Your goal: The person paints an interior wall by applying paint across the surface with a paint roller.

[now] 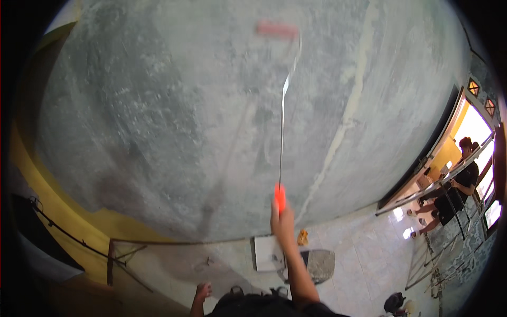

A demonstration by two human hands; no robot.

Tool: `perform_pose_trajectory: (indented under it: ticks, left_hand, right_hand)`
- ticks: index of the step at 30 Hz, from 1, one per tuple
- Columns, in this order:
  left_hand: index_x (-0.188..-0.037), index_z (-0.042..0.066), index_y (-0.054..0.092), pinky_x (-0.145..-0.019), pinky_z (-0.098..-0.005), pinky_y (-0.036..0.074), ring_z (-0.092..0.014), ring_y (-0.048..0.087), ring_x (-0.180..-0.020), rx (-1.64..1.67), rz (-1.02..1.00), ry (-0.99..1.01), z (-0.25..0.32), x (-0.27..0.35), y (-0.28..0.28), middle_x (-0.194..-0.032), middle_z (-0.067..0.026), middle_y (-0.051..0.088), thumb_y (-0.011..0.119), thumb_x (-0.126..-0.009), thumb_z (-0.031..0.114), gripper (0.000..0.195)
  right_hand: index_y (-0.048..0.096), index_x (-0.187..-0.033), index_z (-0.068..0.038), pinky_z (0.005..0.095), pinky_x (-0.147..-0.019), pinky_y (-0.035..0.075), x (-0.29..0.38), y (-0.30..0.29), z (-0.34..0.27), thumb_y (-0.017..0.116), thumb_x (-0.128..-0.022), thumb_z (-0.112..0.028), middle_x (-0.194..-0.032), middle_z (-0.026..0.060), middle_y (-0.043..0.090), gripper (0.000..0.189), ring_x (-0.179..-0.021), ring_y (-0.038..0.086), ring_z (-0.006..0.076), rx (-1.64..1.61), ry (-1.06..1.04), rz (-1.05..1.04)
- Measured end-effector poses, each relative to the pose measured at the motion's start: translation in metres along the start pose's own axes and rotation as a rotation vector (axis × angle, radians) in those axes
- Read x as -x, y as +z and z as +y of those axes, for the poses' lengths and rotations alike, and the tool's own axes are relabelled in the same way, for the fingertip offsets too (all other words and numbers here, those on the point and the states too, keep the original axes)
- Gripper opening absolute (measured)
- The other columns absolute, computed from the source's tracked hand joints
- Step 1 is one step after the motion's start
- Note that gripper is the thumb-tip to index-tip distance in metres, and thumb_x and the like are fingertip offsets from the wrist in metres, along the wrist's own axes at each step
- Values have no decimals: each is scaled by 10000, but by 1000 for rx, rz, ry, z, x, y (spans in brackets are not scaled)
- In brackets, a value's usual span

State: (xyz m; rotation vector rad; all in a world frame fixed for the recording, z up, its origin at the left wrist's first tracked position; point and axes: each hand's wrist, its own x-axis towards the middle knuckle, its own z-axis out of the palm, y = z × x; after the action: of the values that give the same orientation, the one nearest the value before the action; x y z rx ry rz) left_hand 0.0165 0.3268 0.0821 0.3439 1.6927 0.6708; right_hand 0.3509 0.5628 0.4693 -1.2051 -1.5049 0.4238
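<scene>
My right hand (283, 226) is closed round the orange handle of a paint roller (280, 196). Its long metal rod rises up the grey plastered wall (222, 119), and the reddish roller sleeve (277, 29), slightly blurred, is high on that wall. A pale filled seam (342, 138) runs down the wall to the right of the rod. My left hand (203, 291) hangs low beside my body, its fingers curled; whether it holds anything cannot be told.
A white flat box or panel (269, 253), a grey container (321, 265) and a yellow-orange cloth (302, 237) lie on the tiled floor. Metal scaffolding (447, 182) stands right, by a doorway, with a person (463, 182) behind it. A black tripod or stand (83, 243) is left.
</scene>
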Motion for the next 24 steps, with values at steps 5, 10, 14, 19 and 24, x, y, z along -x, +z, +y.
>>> perform_pose_trajectory:
  ticks: [5,10,14,19,24]
  left_hand:
    - [-1046,63,523,-664,-393,489,-210,613,-769,-32,-78,-33,2,11,52,-932,-57,572,538,-831,293,314]
    - [-1034,78,537,-652,-354,488,-174,607,-749,55,-181,-10,15,30,100,-940,-41,577,529,-851,305,292]
    - [-1119,96,547,-697,-288,471,-139,585,-842,37,-526,195,98,64,172,-991,-14,593,509,-906,376,354]
    - [-1188,64,517,-759,-289,455,-155,577,-928,439,-705,606,226,146,276,-1092,-78,595,327,-949,509,540]
    - [-710,101,433,-433,-234,321,-78,346,-452,518,-573,790,347,178,282,-532,30,350,278,-963,512,507]
  right_hand:
    - [493,-799,54,401,-529,382,-97,-55,-74,483,-933,-311,-625,215,511,390,-554,486,356,-59,71,-14]
    - [514,-927,74,467,-550,435,64,-61,59,525,-905,-298,-688,283,571,373,-683,580,455,133,132,-166]
    - [499,-872,40,505,-571,422,174,-58,108,564,-884,-299,-637,284,550,345,-652,558,474,55,281,-362]
    - [463,-857,29,504,-535,410,165,-47,111,553,-891,-296,-625,280,544,338,-631,559,457,137,265,-420]
    - [458,-869,29,501,-530,388,106,-20,78,532,-898,-262,-657,276,538,302,-631,525,479,72,161,-344]
